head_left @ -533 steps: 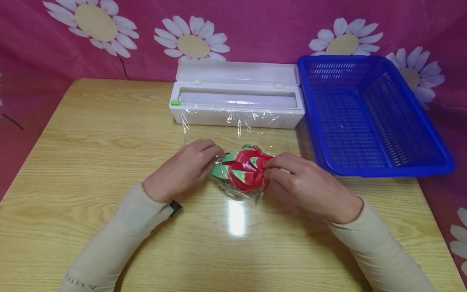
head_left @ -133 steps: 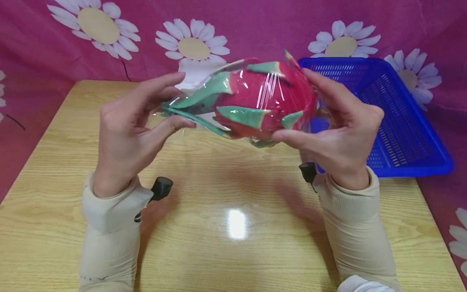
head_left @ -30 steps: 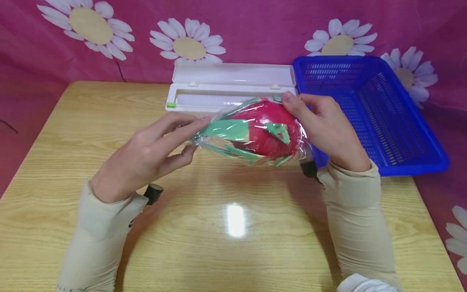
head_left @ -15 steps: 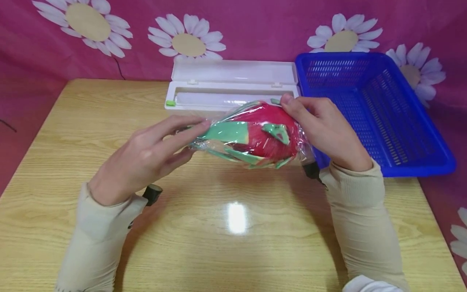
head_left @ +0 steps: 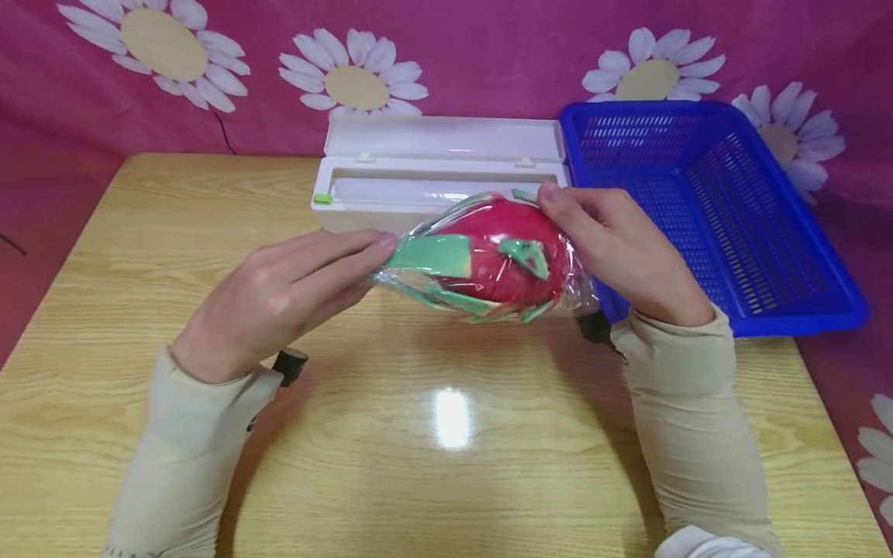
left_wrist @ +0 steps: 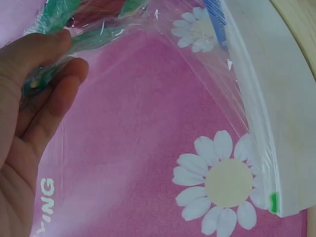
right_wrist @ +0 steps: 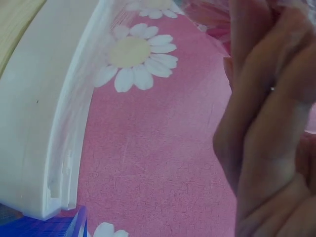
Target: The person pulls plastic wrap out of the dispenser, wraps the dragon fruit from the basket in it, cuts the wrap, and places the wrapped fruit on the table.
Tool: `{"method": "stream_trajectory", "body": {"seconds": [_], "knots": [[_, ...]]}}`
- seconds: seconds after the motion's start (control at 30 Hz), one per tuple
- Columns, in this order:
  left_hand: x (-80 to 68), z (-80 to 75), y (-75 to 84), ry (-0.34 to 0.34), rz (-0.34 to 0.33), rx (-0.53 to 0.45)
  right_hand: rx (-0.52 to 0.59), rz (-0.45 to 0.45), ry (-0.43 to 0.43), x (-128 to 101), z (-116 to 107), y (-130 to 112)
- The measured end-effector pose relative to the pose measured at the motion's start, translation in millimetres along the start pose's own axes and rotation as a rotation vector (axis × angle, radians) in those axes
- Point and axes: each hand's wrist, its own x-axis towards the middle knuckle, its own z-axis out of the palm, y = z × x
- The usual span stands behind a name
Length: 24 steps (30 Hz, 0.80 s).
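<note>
A red dragon fruit [head_left: 512,256] with green scales is held up over the table, wrapped in clear cling film that gleams around it. My left hand [head_left: 275,302] pinches its green tip at the left. In the left wrist view, thumb and fingers of the left hand [left_wrist: 37,84] close on the film-covered tip. My right hand [head_left: 628,248] grips the rounded red end, its thumb on top. Behind the fruit, the white cling film box [head_left: 446,139] stands with its lid up and the film roll [head_left: 432,190] inside. A film sheet [left_wrist: 197,84] stretches between fruit and box.
A blue plastic basket [head_left: 698,209] stands at the back right, beside the box. At the box's left end sits a small green slider [head_left: 322,199]. The wooden table [head_left: 446,496] reaches back to a pink flowered cloth [head_left: 502,54].
Over the last second the left fingers have drawn closer together on the tip, and the fruit has hardly moved. Much earlier it lay on the table on the film; later both hands lifted it, wrapped.
</note>
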Motion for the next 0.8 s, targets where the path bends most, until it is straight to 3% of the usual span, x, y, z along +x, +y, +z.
{"method": "stream_trajectory", "body": {"seconds": [0.2,0.37,0.5,0.63,0.8], "knots": [[-1.1,2.7,-6.5,0.035,-0.036,-0.061,0.093,-0.051,-0.006,-1.5,-2.6,2.6],[-1.8,7.7,-14.0,0.075,-0.1,-0.141,0.018,-0.151,-0.02,-2.7,-4.9,6.9],[-3.6,7.5,-17.4,0.052,-0.148,-0.145,0.032,-0.262,-0.078,-4.6,-7.0,10.5],[-3.7,9.4,-17.9,0.113,-0.153,-0.18,0.107,-0.226,-0.156,-8.3,-9.0,8.3],[-3.5,10.0,-18.4,0.16,-0.157,-0.214,0.029,-0.147,-0.185,-10.6,-9.9,1.4]]}}
